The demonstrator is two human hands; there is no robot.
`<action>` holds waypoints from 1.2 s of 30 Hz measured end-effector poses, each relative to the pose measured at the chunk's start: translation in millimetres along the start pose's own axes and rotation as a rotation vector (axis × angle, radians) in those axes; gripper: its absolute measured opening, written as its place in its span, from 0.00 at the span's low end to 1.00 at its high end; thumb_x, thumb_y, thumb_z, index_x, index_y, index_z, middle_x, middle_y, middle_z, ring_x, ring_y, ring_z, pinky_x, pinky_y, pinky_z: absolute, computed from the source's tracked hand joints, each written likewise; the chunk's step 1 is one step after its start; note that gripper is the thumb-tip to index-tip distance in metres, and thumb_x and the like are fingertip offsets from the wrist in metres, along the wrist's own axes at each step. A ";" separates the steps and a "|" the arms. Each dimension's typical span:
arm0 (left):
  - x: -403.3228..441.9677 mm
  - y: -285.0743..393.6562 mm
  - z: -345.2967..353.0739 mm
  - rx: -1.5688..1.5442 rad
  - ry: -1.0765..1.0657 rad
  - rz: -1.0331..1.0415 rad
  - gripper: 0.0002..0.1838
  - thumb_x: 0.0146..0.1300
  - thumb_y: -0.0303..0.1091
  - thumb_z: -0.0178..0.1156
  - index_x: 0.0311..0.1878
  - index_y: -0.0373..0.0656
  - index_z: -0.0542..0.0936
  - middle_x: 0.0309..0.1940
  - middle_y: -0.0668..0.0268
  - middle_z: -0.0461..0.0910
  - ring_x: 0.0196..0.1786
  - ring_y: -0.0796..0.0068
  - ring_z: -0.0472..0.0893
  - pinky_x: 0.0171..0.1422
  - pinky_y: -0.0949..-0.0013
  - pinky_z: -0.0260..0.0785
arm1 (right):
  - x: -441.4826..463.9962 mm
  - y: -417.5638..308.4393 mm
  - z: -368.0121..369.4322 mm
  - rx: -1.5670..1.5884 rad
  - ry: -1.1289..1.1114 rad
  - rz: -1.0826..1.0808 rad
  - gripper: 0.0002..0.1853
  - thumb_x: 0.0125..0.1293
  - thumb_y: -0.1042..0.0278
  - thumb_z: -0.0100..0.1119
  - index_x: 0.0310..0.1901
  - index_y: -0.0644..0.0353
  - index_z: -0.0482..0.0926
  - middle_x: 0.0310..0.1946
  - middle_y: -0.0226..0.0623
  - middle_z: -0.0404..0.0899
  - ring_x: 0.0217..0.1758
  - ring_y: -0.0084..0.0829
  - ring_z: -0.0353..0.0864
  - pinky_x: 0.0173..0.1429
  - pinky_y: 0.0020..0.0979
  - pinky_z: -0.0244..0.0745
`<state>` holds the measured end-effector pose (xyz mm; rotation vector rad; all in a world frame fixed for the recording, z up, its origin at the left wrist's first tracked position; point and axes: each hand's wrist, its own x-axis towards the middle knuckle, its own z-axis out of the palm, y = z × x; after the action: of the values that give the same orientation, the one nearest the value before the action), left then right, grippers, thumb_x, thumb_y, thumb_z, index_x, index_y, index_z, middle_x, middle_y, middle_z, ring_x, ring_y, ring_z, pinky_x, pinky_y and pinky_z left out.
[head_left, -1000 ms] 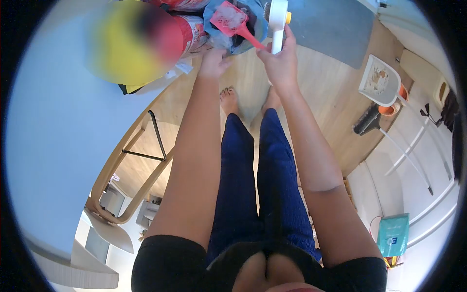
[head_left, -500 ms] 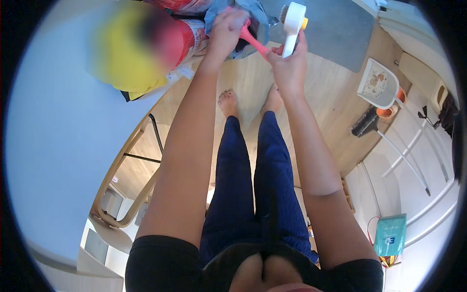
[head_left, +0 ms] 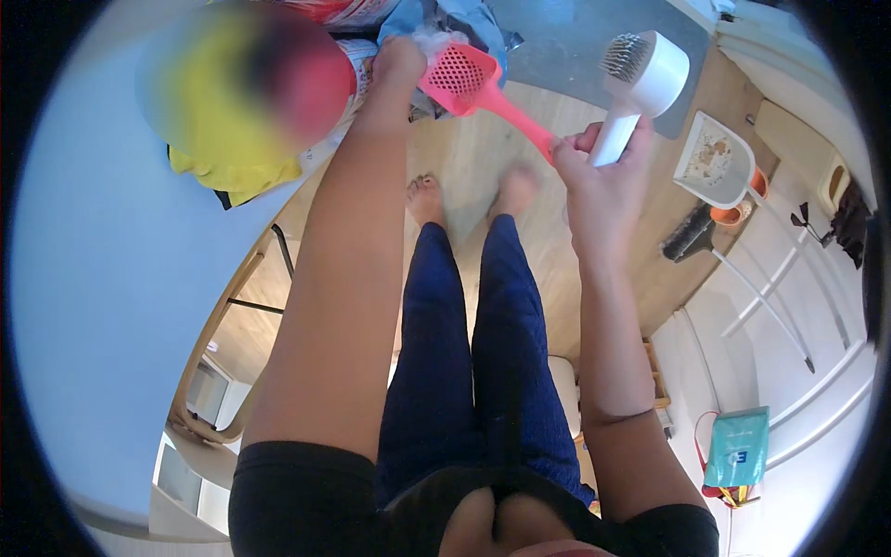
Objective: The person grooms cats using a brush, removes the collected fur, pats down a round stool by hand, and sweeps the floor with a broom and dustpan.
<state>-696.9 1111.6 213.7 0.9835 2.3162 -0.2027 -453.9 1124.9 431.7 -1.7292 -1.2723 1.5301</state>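
Observation:
My right hand is closed around two things. One is a white pet brush with metal bristles, held upright; the other is a pink slotted litter scoop, gripped by its handle end. The scoop's head points left, over the front of a blue-grey bag. Beside the scoop's head, at the bag's near side, my left hand is curled closed, its fingertips hidden. A pale, wispy clump lies between that hand and the scoop; I cannot tell what it is.
Left of me is a pale table with a yellow item, partly blurred, and red-and-white packages. A grey mat lies on the floor ahead. A dustpan, a broom and a teal pack are at the right.
My right hand has moved right and slightly down, with the brush and scoop. The scoop's head has come up out of the bag into view. My left hand has shifted a little left.

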 end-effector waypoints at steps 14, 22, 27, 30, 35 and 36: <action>-22.7 2.3 -46.5 -1.255 -0.160 -0.360 0.24 0.54 0.21 0.51 0.57 0.41 0.74 0.57 0.64 0.73 0.59 0.66 0.70 0.59 0.50 0.62 | -4.3 -40.8 6.8 -0.038 -0.048 -0.145 0.26 0.52 0.79 0.61 0.53 0.63 0.64 0.32 0.29 0.69 0.36 0.21 0.75 0.40 0.25 0.73; -32.2 -15.6 -34.4 -1.323 -0.492 -0.327 0.28 0.56 0.20 0.48 0.63 0.45 0.72 0.53 0.62 0.73 0.56 0.69 0.68 0.58 0.57 0.66 | 2.3 -33.4 23.9 -0.118 -0.069 -0.211 0.44 0.51 0.75 0.62 0.69 0.68 0.51 0.30 0.37 0.77 0.31 0.27 0.78 0.38 0.28 0.75; -47.1 -12.4 -38.0 -1.228 -0.326 -0.221 0.29 0.58 0.21 0.48 0.66 0.47 0.68 0.51 0.68 0.73 0.51 0.81 0.69 0.56 0.76 0.62 | 9.2 -42.4 41.8 -0.195 -0.158 -0.101 0.22 0.59 0.64 0.58 0.54 0.62 0.73 0.40 0.43 0.78 0.43 0.40 0.77 0.50 0.38 0.71; -57.9 -9.4 -43.4 -1.229 -0.223 -0.237 0.29 0.59 0.21 0.48 0.66 0.47 0.68 0.47 0.69 0.74 0.43 0.81 0.71 0.51 0.77 0.64 | 19.5 -14.4 54.6 -0.188 -0.122 -0.184 0.40 0.52 0.75 0.61 0.67 0.66 0.56 0.30 0.29 0.72 0.33 0.22 0.76 0.37 0.24 0.73; -61.6 -22.0 -16.0 -1.346 -0.113 -0.253 0.24 0.62 0.24 0.50 0.63 0.42 0.69 0.47 0.66 0.75 0.44 0.75 0.72 0.47 0.72 0.65 | 36.6 30.5 49.3 -0.141 -0.094 -0.223 0.43 0.53 0.71 0.63 0.69 0.67 0.51 0.35 0.43 0.79 0.35 0.33 0.80 0.42 0.32 0.75; -67.3 -18.3 -19.6 -1.353 -0.064 -0.182 0.22 0.63 0.27 0.52 0.62 0.42 0.70 0.43 0.70 0.76 0.33 0.82 0.72 0.38 0.79 0.63 | 35.3 30.7 45.0 -0.125 -0.070 -0.231 0.43 0.54 0.70 0.63 0.69 0.68 0.51 0.36 0.43 0.79 0.37 0.35 0.80 0.43 0.33 0.75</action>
<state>-682.6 1065.1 267.4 0.0548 1.8193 1.0959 -489.4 1133.0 377.9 -1.5510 -1.5737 1.4139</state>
